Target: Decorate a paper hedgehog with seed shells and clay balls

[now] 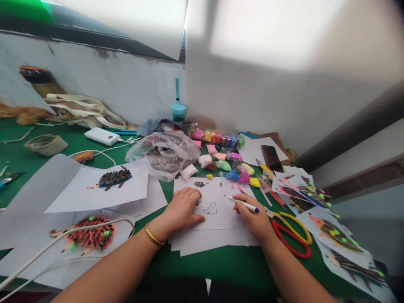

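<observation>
My right hand grips a white marker pen with a dark blue end, its tip just over the white paper. On the paper is a small blue outline drawing of a pointed head shape with a dot. My left hand lies on the paper left of the drawing, thumb apart from the bent fingers. A small bluish bit shows by its fingertips, too unclear to name. Sunflower seeds lie on the sheet's far part. Scissors with red and yellow handles lie beside my right wrist.
Coloured clay packets and a plastic bag of seeds lie behind the paper. Seed-covered hedgehog pictures lie at left, with more hedgehog pictures at right. A white cable crosses the left side. A phone lies back right.
</observation>
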The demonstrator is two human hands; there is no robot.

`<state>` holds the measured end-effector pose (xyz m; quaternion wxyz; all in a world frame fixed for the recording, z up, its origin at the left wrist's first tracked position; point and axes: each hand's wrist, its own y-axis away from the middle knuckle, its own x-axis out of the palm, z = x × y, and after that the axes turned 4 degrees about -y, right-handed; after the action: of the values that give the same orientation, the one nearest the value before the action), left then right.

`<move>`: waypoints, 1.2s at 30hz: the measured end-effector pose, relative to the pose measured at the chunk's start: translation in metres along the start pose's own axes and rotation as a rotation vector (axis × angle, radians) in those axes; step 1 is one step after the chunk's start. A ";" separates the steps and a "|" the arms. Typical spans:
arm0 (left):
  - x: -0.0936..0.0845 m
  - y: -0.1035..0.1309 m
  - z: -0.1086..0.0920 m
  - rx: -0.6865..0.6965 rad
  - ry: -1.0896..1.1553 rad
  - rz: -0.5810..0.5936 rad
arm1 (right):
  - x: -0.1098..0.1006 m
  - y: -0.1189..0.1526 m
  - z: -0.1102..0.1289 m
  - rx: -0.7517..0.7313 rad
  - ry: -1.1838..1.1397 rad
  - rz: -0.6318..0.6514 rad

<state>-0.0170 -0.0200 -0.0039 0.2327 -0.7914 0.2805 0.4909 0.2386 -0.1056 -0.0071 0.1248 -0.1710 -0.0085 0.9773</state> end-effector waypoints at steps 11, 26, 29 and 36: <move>0.000 0.001 -0.001 0.001 -0.004 -0.014 | 0.011 0.015 0.009 0.011 0.072 0.135; -0.003 0.000 -0.004 -0.024 -0.003 0.004 | 0.016 0.015 0.008 0.028 0.088 0.168; -0.003 0.000 -0.005 -0.031 -0.001 0.012 | 0.016 0.014 0.008 0.040 0.105 0.163; -0.004 -0.001 -0.005 -0.033 -0.006 0.018 | 0.006 0.014 0.005 0.110 0.173 0.100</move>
<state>-0.0149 -0.0215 0.0017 0.2160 -0.7910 0.2787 0.5000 0.2281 -0.1172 -0.0047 0.0851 -0.2477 0.0646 0.9629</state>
